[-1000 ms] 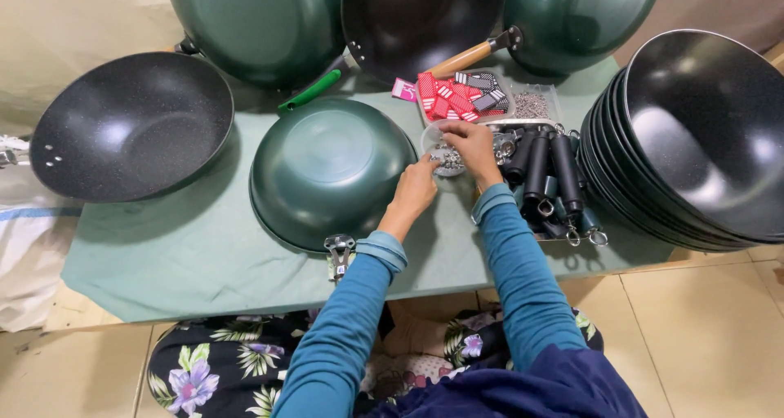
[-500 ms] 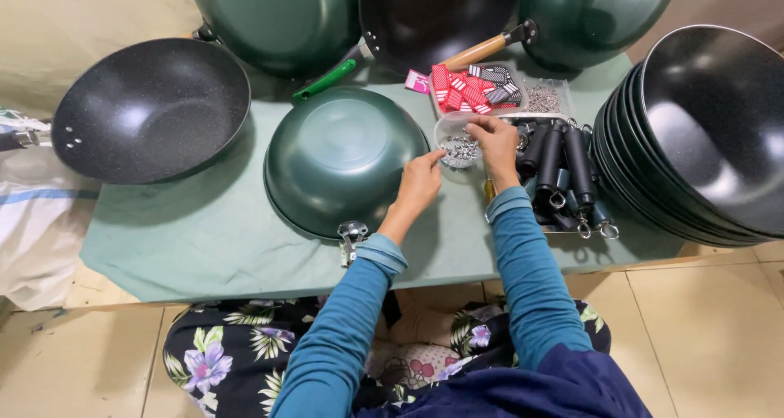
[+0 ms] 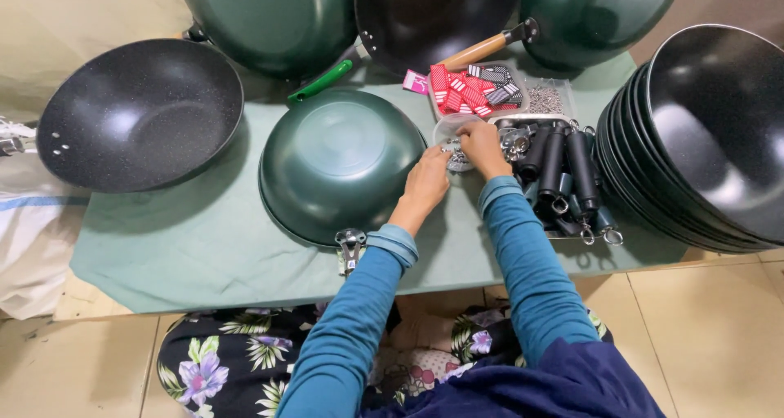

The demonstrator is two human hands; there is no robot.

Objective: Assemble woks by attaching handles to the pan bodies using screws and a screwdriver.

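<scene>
Small clear tub [image 3: 454, 140] of little metal parts sits on the green-covered table [image 3: 188, 246], between an upturned green wok [image 3: 339, 165] and a row of black handles [image 3: 563, 173]. Both hands meet over it. Left hand [image 3: 426, 183]: fingers curled, fingertips at the tub's near rim; whether its grip has closed on a part cannot be told. Right hand [image 3: 483, 147]: fingers bent down into the tub, grip likewise not readable, contents between the fingers hidden. Both arms in blue sleeves.

The upturned wok lies dome up just left of the hands, a metal bracket [image 3: 349, 242] at its near edge. The black handles lie side by side, some with hanging rings at the near ends. Behind the tub: a heap of red and grey tags [image 3: 469, 87] and a clear bag of small metal hardware [image 3: 545, 100]. An open black wok [image 3: 139, 112] rests at far left. A nested stack of black woks [image 3: 702, 132] stands at far right. Further woks lean along the back edge.
</scene>
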